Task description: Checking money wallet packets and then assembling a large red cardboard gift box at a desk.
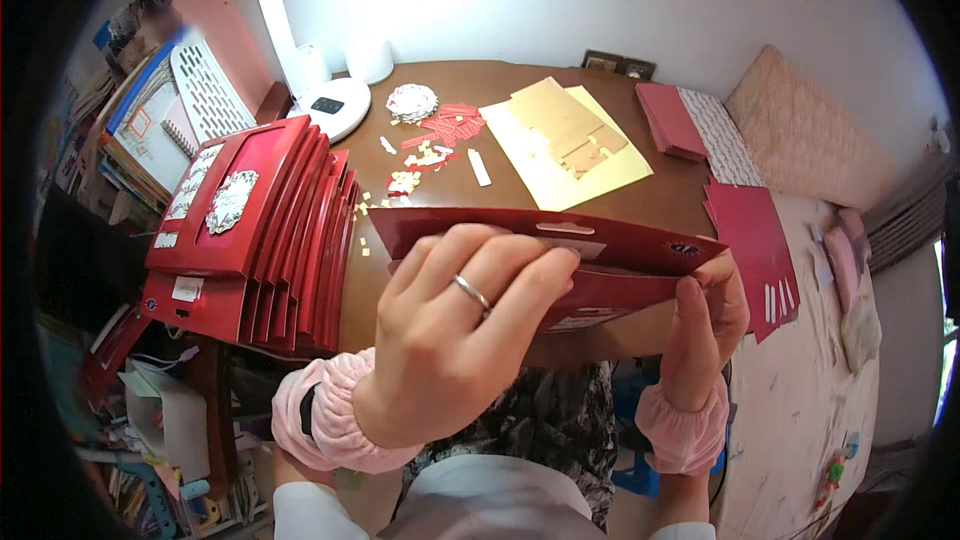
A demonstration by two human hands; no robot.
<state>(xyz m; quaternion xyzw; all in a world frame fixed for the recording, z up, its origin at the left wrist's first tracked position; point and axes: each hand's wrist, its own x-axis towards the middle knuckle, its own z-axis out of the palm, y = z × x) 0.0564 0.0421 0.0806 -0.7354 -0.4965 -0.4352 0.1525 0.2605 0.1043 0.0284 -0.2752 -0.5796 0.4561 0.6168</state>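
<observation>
Above the near part of the brown table (440, 190), in the head view, you have a red card bag (625, 252) raised in both hands, its slotted panel on the far side and its mouth parted toward the right end. Your right hand (705, 325) is clamped on that end, thumb and fingers pinching the card near the corner. Your left hand (450, 330) reaches over the middle with bent fingers at the mouth (the one with the ring); whether those fingertips pinch the card or only press it, you can't tell from here.

The step in hand looks like spreading or working the bag's opening. The next move would seem to call for a steady right pinch and a light left touch, so the thin panels don't crease.

Mind your edges: the stack of red bags (205, 240) stands near the raised bag's left end, with little spare room there. Beyond the far panel lie the yellow sheets (625, 168) and small yellow pieces (405, 183), easily brushed. To your right, red sheets (755, 225) lie near that hand; the freest lift looks to be upward.
</observation>
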